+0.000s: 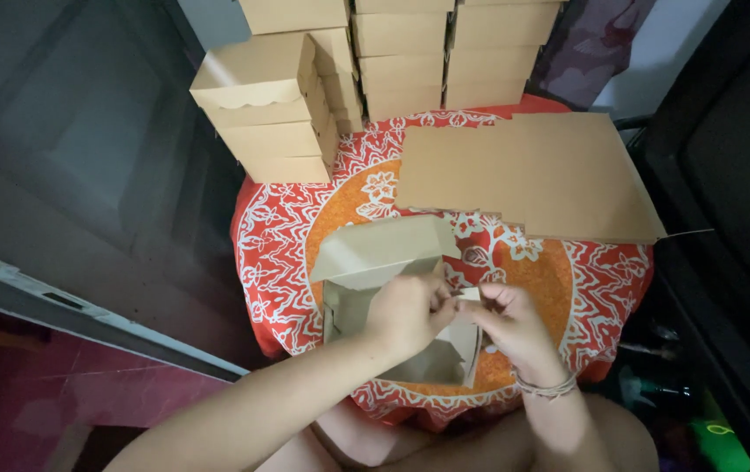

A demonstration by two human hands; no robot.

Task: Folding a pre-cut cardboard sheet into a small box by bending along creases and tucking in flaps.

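Nearest the camera, both hands work on a half-assembled tan cardboard box resting on the near edge of a round table under a red-and-orange cloth with white floral print. The left hand is closed over the box's right wall, fingers curled on the board. The right hand, with a thin bracelet at the wrist, pinches a small pale flap at that same corner. The lid panel stands open, tilted away from the person.

Judgement: the board looks light and thin, stiff along its panels but easily creased at the folds; it is best held by panel edges near the corners, not by the tabs.

Beyond, a stack of flat unfolded tan cardboard sheets lies on the far right of the table. Further back, finished tan boxes stacked in columns stand along the far edge.

The flap's joint is hidden by the fingers; the box's near wall is obscured; the surroundings are dim.
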